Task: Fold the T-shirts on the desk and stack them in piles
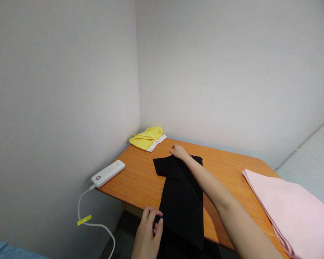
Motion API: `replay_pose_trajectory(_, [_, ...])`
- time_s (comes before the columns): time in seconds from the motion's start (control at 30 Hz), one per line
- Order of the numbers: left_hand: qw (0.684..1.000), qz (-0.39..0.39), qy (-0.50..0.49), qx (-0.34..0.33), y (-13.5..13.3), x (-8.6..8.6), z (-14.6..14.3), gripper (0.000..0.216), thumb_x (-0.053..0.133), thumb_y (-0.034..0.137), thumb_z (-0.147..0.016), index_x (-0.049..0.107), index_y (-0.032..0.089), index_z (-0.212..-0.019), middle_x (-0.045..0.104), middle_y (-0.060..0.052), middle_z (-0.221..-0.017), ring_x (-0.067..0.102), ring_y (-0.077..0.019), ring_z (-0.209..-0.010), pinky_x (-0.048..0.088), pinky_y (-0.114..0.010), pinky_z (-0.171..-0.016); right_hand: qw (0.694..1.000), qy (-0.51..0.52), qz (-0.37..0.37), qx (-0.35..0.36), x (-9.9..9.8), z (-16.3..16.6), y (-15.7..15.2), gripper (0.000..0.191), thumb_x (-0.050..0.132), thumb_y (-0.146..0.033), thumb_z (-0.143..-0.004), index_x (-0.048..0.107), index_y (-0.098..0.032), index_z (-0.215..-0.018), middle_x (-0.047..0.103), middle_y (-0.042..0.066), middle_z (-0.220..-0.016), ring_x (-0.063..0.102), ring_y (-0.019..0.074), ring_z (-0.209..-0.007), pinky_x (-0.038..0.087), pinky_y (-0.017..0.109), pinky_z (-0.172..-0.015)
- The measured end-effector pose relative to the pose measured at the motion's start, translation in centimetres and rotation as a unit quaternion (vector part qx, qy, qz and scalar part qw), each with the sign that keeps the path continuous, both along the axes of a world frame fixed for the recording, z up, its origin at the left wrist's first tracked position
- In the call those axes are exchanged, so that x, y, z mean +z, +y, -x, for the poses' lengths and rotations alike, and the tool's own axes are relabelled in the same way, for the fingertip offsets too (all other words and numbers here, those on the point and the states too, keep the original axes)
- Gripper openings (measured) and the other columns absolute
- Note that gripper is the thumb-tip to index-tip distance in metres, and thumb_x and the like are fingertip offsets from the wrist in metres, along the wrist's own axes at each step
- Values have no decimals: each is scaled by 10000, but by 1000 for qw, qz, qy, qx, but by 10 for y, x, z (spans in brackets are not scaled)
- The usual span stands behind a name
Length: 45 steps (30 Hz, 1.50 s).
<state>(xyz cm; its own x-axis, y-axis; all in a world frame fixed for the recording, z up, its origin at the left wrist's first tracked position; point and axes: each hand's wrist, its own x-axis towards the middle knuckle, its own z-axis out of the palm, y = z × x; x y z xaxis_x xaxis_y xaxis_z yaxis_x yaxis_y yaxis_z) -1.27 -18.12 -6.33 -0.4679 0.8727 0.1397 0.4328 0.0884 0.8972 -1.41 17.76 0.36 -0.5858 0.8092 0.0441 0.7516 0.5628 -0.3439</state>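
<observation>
- The black garment lies lengthwise on the orange wooden table, already folded into a long narrow strip, with one short sleeve sticking out at the far left; its near end hangs over the table's front edge.
- By the look of it the side folds are made and the crosswise folds are not: the piece is at full length, so I judge the folding roughly half done.
- The left hand pinches the near hem at the table edge, thumb and fingers closed on the cloth.
- The right hand rests at the far end by the collar, fingers down on the fabric; whether it grips or only presses I cannot tell.
- The cloth is matte, soft and thin, lying flat with few creases.
- A folded yellow garment over something white sits in the far corner, well apart.
- A pink cloth, smooth and folded into a broad slab, lies at the right end of the table.
- A white power bank, glossy and rounded, lies at the left edge, its cable with a yellow tag trailing down.
- The table has a smooth wood-grain laminate top with a rounded corner; plain pale walls meet behind it.
</observation>
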Motion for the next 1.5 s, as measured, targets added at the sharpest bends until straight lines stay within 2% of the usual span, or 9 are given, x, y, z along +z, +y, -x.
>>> replay_pose_trajectory(0.27, [998, -5, 48, -27, 8, 6, 2, 174, 403, 303, -960, 567, 248, -981, 622, -47, -957, 617, -194, -900, 473, -295, -812, 986, -24, 159, 52, 12, -74, 10, 254, 733, -326, -755, 556, -182, -644, 617, 39, -669, 619, 211, -728, 474, 274, -638])
replay_pose_trajectory(0.37, [998, -1, 50, -43, 13, 3, -1, 150, 420, 277, -946, 562, 242, -977, 620, -39, -926, 614, -183, -818, 470, -284, -761, 966, -7, 245, 76, 21, -74, 5, 201, 676, -327, -811, 579, -179, -716, 630, 29, -675, 624, 174, -632, 479, 239, -536])
replay_pose_trajectory(0.53, [997, 33, 54, -37, 13, 2, -4, 128, 433, 294, -935, 546, 239, -960, 608, -10, -825, 597, -162, -694, 452, -260, -672, 939, 79, 315, 118, 31, -23, -17, 266, 427, -414, -982, 566, -187, -975, 697, 70, -841, 679, 150, -685, 516, 212, -557])
replay_pose_trajectory(0.67, [994, 63, 88, -3, 9, 8, 1, 164, 424, 359, -942, 538, 245, -971, 625, -4, -784, 628, -174, -695, 453, -261, -654, 939, 162, 264, 149, 22, -4, -39, 247, 364, -354, -1009, 534, -190, -1082, 708, 71, -945, 690, 151, -793, 552, 256, -688])
replay_pose_trajectory(0.8, [978, 50, 188, 70, 35, 24, 27, 238, 373, 375, -965, 549, 221, -1006, 663, -53, -915, 648, -213, -886, 469, -314, -792, 965, 186, 152, 108, 4, -33, -48, 187, 463, -212, -931, 554, -158, -1086, 664, 126, -1089, 627, 217, -1024, 476, 377, -929])
replay_pose_trajectory(1.03, [915, 161, 355, 106, 181, 48, 103, 280, 445, 275, -952, 548, 113, -1157, 633, -150, -1174, 578, -242, -1120, 401, -333, -969, 985, 97, -60, 126, -40, -72, -70, 724, 591, -403, -852, 340, -86, -1452, 236, 163, -1548, 133, 289, -1440, 153, 442, -1159])
replay_pose_trajectory(1.13, [906, 212, 356, 92, 225, 43, 122, 343, 583, 344, -884, 595, 88, -1112, 645, -195, -1162, 578, -303, -1128, 410, -370, -957, 990, 26, -66, 119, -50, -68, -76, 937, 535, -609, -841, 196, -49, -1512, 54, 156, -1582, -25, 311, -1450, 69, 475, -1166])
replay_pose_trajectory(1.33, [893, 268, 356, 54, 239, 35, 134, 385, 635, 452, -820, 675, 113, -998, 680, -217, -1102, 613, -350, -1082, 457, -384, -871, 994, -25, -27, 100, -61, -64, -79, 1014, 331, -777, -843, 62, -86, -1536, -157, 84, -1558, -167, 309, -1426, 1, 529, -1148])
replay_pose_trajectory(1.5, [908, 247, 337, -17, 240, 61, 143, 355, 500, 456, -884, 698, 167, -942, 722, -121, -1033, 664, -260, -985, 482, -300, -781, 993, -25, -59, 97, -67, -64, -80, 1006, 283, -790, -849, 91, -78, -1533, -134, 94, -1562, -155, 306, -1430, -12, 529, -1146])
